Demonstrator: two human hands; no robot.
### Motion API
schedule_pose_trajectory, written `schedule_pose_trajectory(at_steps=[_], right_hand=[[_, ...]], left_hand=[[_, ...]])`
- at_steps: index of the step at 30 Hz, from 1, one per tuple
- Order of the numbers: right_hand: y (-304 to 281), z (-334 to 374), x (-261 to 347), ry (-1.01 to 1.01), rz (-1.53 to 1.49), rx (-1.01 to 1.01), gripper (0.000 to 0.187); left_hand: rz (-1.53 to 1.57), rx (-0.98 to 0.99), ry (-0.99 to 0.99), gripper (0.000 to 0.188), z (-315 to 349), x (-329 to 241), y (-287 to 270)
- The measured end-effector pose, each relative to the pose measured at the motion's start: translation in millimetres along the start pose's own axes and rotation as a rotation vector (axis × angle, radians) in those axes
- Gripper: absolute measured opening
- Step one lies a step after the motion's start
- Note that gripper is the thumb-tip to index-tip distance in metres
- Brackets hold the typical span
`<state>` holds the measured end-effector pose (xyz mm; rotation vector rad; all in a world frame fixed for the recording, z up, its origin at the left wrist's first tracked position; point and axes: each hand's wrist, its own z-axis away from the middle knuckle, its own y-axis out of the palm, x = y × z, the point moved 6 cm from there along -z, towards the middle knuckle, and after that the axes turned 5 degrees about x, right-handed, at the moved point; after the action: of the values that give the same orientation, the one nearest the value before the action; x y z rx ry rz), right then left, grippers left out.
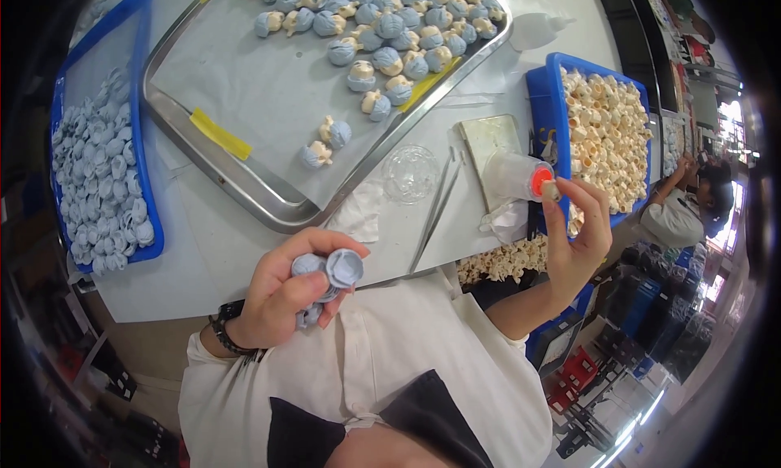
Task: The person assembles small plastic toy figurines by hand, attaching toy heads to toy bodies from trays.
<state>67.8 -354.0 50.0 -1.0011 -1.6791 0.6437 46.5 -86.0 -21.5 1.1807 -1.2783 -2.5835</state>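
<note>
My left hand (277, 297) is closed around several small blue-grey hollow shells (345, 267), one showing its open cup side. At the right, my right hand (582, 224) pinches a small cream doll-head piece (551, 190) between thumb and fingertips. That piece is right beside the red end (541, 179) of a clear plastic container (508, 175); whether they touch I cannot tell. A metal tray (281, 210) lined with white sheet holds many joined blue-and-cream heads, two of which (316, 154) lie apart near its close corner.
A blue bin (154, 183) of blue-grey shells stands left. Another blue bin (557, 85) holds cream pieces at right. Tweezers (439, 207), a clear round dish (409, 174), a flat block (488, 134) and crumpled tissue (358, 216) lie between. A person (687, 203) sits far right.
</note>
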Motion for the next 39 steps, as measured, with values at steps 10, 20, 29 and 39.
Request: schedule_pose_trajectory(at_steps=[10, 20, 29, 39], right_hand=[[0, 19, -17, 0.035, -0.109, -0.054, 0.024], [-3, 21, -17, 0.006, -0.176, -0.175, 0.026], [42, 16, 52, -0.388, -0.914, -0.003, 0.031], [70, 14, 88, -0.435, -0.813, 0.227, 0.038]], left_hand=[[-0.039, -0.012, 0.050, 0.035, -2, -4, 0], [-0.284, -0.083, 0.216, 0.031, -9, -15, 2], [-0.190, -0.149, 0.143, 0.030, -8, -9, -4], [-0.212, -0.094, 0.122, 0.026, -9, -12, -1]])
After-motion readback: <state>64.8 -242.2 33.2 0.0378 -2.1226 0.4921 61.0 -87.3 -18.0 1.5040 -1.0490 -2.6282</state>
